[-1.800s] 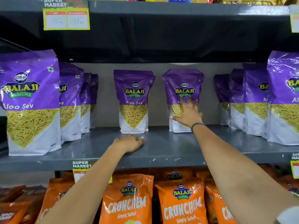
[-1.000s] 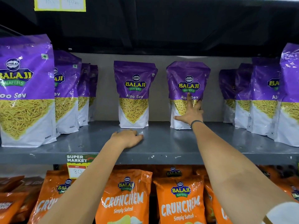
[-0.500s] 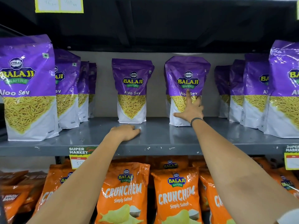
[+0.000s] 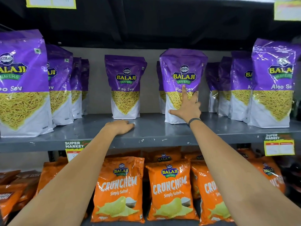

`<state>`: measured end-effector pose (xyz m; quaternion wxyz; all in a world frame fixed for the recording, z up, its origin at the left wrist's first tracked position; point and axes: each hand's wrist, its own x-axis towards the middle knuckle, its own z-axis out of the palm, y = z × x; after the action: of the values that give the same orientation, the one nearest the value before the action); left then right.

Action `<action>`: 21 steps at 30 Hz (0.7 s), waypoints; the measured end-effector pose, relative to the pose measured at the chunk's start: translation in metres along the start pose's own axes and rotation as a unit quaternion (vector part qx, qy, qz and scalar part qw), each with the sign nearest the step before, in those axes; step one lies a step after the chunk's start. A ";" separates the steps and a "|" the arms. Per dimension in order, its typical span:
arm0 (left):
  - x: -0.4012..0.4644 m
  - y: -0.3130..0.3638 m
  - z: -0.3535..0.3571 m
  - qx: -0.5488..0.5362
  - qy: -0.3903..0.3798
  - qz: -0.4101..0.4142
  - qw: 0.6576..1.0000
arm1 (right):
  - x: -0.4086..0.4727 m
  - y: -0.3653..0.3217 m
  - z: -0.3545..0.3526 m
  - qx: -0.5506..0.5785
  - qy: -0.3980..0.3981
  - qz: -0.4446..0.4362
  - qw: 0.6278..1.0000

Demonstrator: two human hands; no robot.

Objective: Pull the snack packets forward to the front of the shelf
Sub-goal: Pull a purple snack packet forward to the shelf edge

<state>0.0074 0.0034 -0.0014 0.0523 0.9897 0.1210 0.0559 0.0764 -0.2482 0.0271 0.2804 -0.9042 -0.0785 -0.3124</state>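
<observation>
Purple Balaji Aloo Sev packets stand on a grey metal shelf (image 4: 154, 130). My right hand (image 4: 187, 108) grips one packet (image 4: 182, 69) mid-shelf, thumb across its lower front and fingers round its right edge. This packet stands nearer the front than the lone packet (image 4: 125, 85) to its left, which is at the back wall. Another packet (image 4: 160, 95) shows partly behind the gripped one. My left hand (image 4: 120, 127) rests palm down on the bare shelf in front of the lone packet, holding nothing.
A row of purple packets (image 4: 21, 82) reaches the front edge at the left, and another row (image 4: 273, 82) at the right. Orange Crunchem packets (image 4: 120, 190) fill the shelf below. Price tags (image 4: 279, 145) hang from the shelf lip. A dark shelf sits overhead.
My right hand has drawn the gripped packet forward from the back wall, uncovering another packet behind it. My left hand has stayed on the shelf.
</observation>
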 end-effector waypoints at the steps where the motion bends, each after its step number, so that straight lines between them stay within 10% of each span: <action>1: 0.000 0.000 0.000 -0.001 -0.001 0.001 1.000 | -0.003 0.000 -0.002 0.001 0.001 0.000 1.000; 21: 0.002 -0.001 0.000 -0.032 0.003 0.028 0.999 | -0.050 0.008 -0.025 -0.026 0.089 -0.006 0.996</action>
<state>0.0095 0.0051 -0.0015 0.0822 0.9904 0.0911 0.0642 0.0263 -0.2669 0.0089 0.2605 -0.8792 -0.0507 -0.3956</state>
